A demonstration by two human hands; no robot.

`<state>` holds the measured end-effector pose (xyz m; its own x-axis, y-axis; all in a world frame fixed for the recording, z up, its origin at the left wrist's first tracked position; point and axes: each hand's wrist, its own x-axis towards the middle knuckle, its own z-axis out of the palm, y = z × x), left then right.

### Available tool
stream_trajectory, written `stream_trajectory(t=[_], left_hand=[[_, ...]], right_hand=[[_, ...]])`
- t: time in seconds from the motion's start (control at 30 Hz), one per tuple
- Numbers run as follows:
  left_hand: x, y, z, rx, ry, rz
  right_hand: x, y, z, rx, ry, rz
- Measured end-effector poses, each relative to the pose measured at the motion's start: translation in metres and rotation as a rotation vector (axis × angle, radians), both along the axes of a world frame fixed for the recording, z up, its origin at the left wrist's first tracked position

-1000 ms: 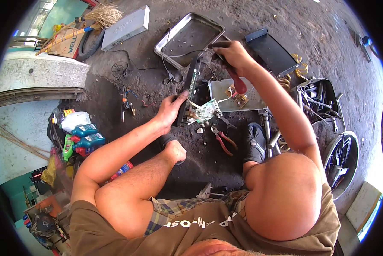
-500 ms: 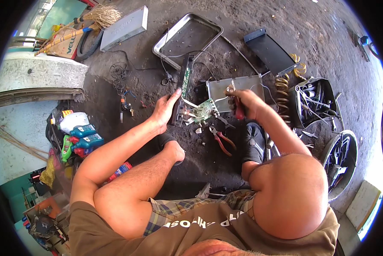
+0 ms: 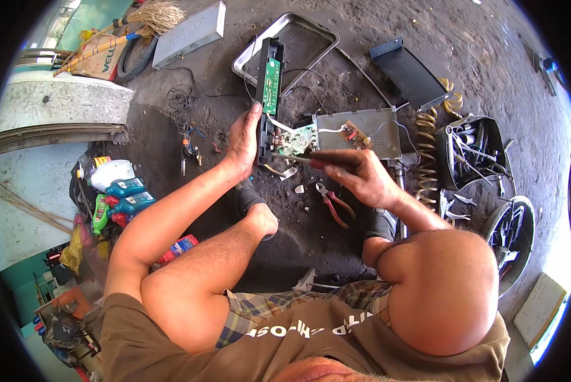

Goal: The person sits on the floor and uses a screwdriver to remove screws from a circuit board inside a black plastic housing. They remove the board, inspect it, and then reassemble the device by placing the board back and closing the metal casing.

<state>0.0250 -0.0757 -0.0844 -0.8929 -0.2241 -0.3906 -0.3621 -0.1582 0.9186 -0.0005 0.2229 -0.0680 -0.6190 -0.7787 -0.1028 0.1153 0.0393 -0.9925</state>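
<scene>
My left hand [image 3: 243, 139] grips a long black panel [image 3: 265, 149] holding a narrow green circuit board [image 3: 270, 86], tilted upright. A second green board [image 3: 298, 140] hangs from it on wires and white ribbon cable. My right hand [image 3: 359, 178] is closed on a red-handled screwdriver [image 3: 318, 162], its shaft pointing at the panel’s lower end. A brown circuit board [image 3: 355, 135] sits on a perforated metal plate [image 3: 378, 121] behind that hand. Red-handled pliers [image 3: 338, 205] lie on the ground below.
A steel tray [image 3: 329, 38], silver case [image 3: 190, 35] and black cover [image 3: 406, 73] lie at the back. Coiled springs [image 3: 425, 153], a tool bin [image 3: 470, 149] and a round basin [image 3: 514, 235] are at right; bottles [image 3: 126, 200], a broom [image 3: 152, 19] and loose cables [image 3: 180, 99] at left.
My left hand has lifted the panel upward and toward the left, turning its board into view. My right hand has come down from high up, bringing the screwdriver to the panel’s lower end.
</scene>
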Motion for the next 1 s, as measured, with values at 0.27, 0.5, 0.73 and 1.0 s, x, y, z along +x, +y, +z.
stream_trajectory(t=[0.27,0.5,0.73,1.0], left_hand=[[-0.001,0.006,0.011,0.005,0.014,-0.007],[-0.003,0.011,0.017,0.027,-0.002,-0.014],[-0.008,0.015,0.017,0.007,0.003,-0.023],[-0.011,0.018,0.017,-0.043,0.017,-0.015]], right_hand=[[-0.001,0.007,0.007,0.034,-0.029,-0.059],[-0.002,0.013,0.013,0.083,-0.047,-0.076],[-0.001,0.016,0.006,0.038,0.0,-0.111],[-0.003,0.02,0.019,0.099,-0.172,-0.104]])
